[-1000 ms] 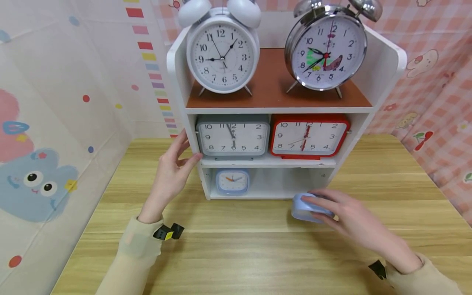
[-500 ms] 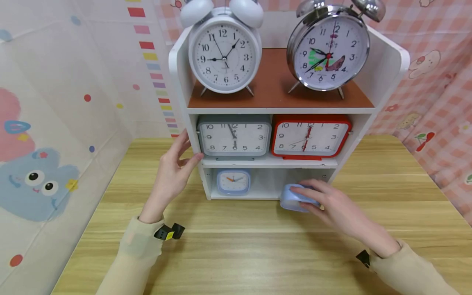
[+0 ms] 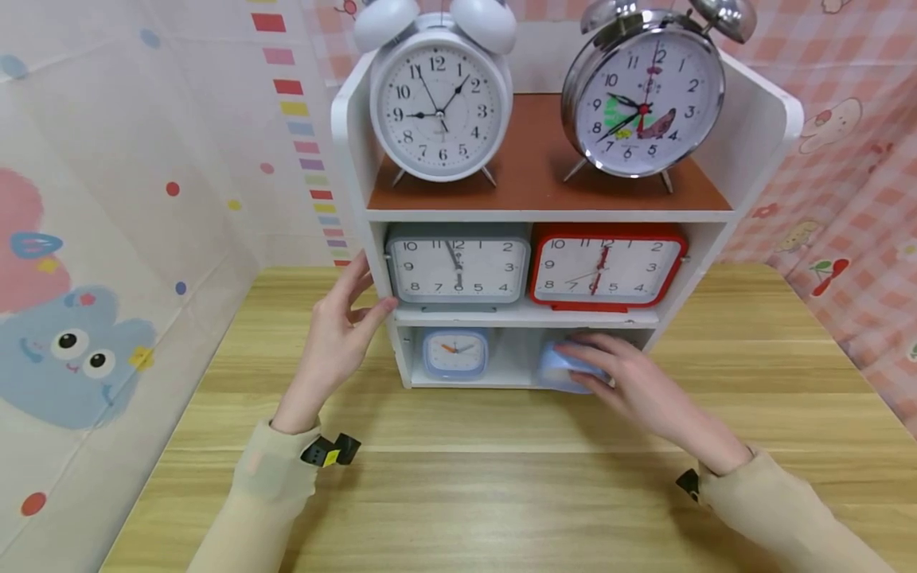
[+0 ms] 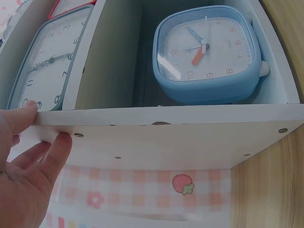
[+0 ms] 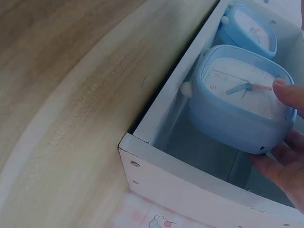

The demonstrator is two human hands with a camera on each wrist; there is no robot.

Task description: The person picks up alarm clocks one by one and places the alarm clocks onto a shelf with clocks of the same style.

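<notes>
My right hand (image 3: 619,374) grips a small light-blue alarm clock (image 5: 237,111) at the right part of the white shelf's (image 3: 552,216) bottom compartment. In the right wrist view its thumb lies on the clock face and the fingers are underneath. A matching blue alarm clock (image 3: 455,353) stands in the same compartment at the left, facing out. My left hand (image 3: 337,334) holds the shelf's left side panel (image 4: 180,142), thumb on the front edge, fingertips on the outer face. Nearest to that thumb stands a grey rectangular clock (image 3: 458,267) in the middle compartment.
A red rectangular clock (image 3: 609,267) stands beside the grey one. On the top board are a white twin-bell clock (image 3: 441,111) and a silver twin-bell clock (image 3: 645,107). The shelf stands on a wooden table (image 3: 458,493), with patterned cloth (image 3: 179,103) behind and at the sides.
My right hand has carried the blue alarm clock from in front of the shelf leftward and inward to the bottom compartment. The left hand stays on the side panel.
</notes>
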